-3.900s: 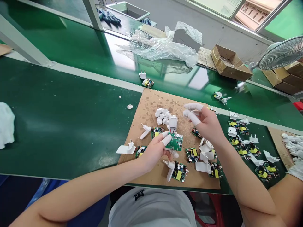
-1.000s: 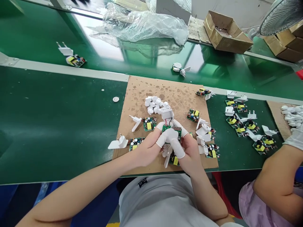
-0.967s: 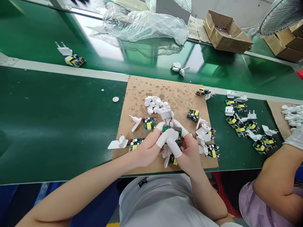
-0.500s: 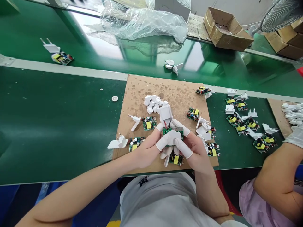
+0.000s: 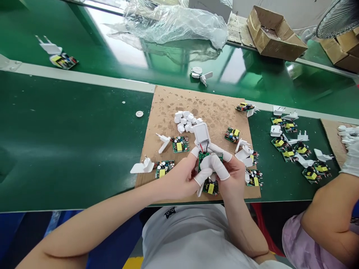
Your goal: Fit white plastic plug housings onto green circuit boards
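Note:
My left hand (image 5: 192,174) and my right hand (image 5: 230,172), both with white finger cots, grip a green circuit board (image 5: 201,161) between them. Red and dark wires join its upper edge to a white plug shell (image 5: 201,133), which sticks up past my fingers. Both thumbs bend over the face of the board and hide most of it. Just below my fingers lies another board with a yellow block (image 5: 210,188), partly covered. On the cardboard to the left are two wired boards (image 5: 180,144) with white plug pieces (image 5: 142,165).
White caps (image 5: 185,120) form a pile on the cardboard sheet (image 5: 165,99). More boards with plugs (image 5: 288,149) lie to the right, near a co-worker's arm (image 5: 331,198). Plastic film (image 5: 179,26), an open carton (image 5: 276,35) and a fan (image 5: 336,18) stand at the back.
My thumbs have shifted on the board: the left one has slid lower, and the right one now bends across the middle. The view has moved slightly.

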Available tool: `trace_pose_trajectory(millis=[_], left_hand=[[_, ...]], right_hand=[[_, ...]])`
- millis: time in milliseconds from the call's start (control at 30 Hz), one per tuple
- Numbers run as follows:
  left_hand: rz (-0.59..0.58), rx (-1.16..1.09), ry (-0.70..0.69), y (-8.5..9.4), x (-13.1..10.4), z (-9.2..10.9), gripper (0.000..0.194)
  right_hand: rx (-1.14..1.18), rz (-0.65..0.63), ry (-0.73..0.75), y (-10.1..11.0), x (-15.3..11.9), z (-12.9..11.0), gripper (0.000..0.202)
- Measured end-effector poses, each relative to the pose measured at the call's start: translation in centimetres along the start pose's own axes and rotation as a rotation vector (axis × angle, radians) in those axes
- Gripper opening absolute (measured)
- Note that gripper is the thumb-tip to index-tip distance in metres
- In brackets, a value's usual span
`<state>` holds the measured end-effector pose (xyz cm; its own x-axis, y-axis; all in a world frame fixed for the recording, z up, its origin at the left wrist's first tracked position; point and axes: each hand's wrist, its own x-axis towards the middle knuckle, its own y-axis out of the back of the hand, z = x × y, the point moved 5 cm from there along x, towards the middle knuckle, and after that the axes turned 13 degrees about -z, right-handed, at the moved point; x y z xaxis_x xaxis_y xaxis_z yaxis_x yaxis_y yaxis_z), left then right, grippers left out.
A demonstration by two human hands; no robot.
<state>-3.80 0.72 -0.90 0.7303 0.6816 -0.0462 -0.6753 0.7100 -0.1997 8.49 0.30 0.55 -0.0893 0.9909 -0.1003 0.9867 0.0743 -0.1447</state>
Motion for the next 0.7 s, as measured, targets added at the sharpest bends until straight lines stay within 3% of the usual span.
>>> trace_pose_trajectory(millis=[200, 433, 700], left_hand=[[-0.026, -0.171, -0.091, 0.0, 0.4, 0.6, 0.056], [0.123, -0.091, -0.08, 0.6, 0.1, 0.2, 0.045], [0.032, -0.351, -0.12, 0.1, 0.1, 0.8, 0.065]], right_hand=[[-0.097, -0.012, 0.006, 0.2, -0.1, -0.6, 0.041], [-0.061, -0.107, 0.013, -0.7, -0.5, 0.0, 0.048], [-0.141, -0.017, 0.07, -1.6, -0.7, -1.3, 0.047]])
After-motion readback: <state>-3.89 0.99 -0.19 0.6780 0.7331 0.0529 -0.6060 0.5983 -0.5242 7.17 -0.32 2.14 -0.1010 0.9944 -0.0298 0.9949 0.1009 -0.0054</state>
